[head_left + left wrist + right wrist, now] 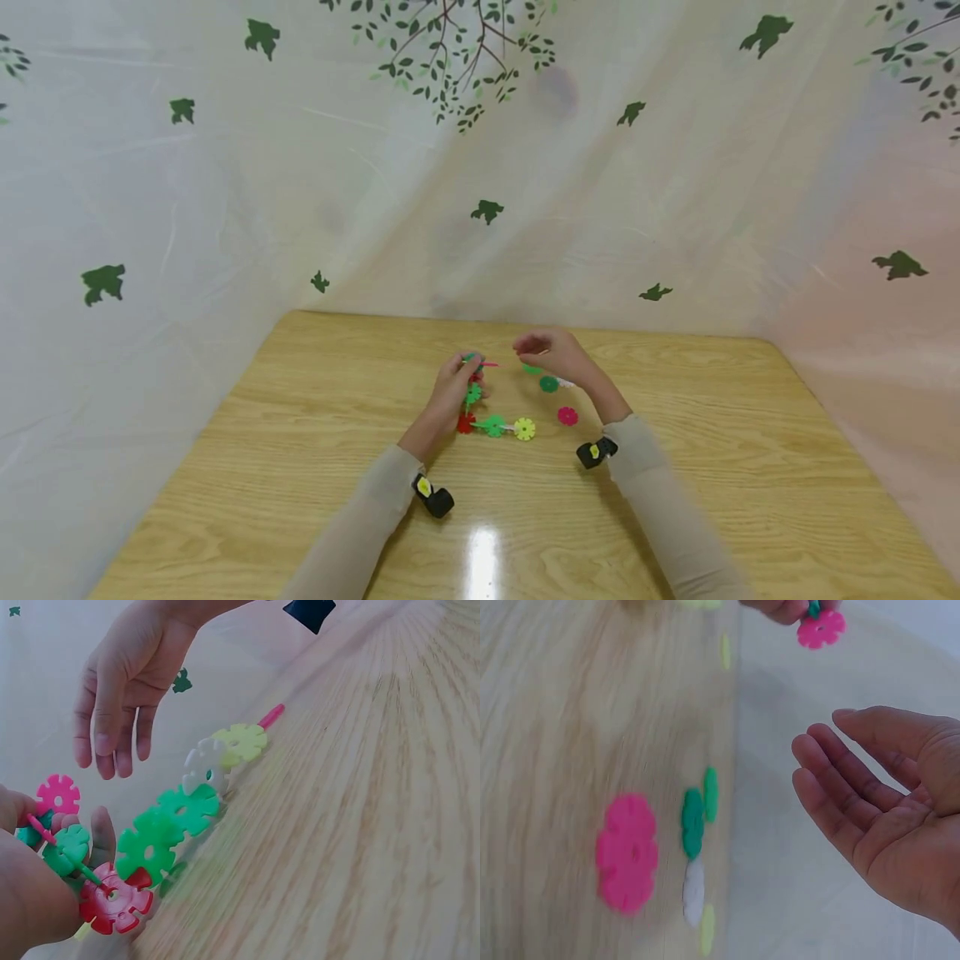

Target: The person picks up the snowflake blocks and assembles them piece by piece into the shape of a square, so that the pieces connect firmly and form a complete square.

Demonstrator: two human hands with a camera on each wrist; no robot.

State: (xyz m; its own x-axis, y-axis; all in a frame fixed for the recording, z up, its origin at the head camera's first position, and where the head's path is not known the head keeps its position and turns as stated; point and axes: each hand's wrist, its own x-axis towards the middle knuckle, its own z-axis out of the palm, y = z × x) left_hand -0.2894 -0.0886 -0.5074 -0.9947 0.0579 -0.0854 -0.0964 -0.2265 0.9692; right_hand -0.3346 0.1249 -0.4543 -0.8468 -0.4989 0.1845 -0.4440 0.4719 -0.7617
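My left hand [452, 385] grips one end of a chain of notched plastic snowflake discs. A pink disc [58, 795] sticks out from its fingertips. Down the chain come a green disc [69, 847] and a red disc [116, 898] at the corner. From there more green discs [494, 427], a white disc [204, 766] and a yellow disc [525, 429] run to the right along the table. My right hand [553, 353] hovers above loose discs with its fingers loosely bent, and nothing shows in it in the right wrist view.
On the wooden table [675, 500], a loose pink disc [567, 416] lies right of the chain. Behind it are a dark green disc [549, 384], a light green disc [710, 795], a white disc [694, 893] and a yellow disc [707, 930]. A pale patterned curtain [420, 250] stands behind the table.
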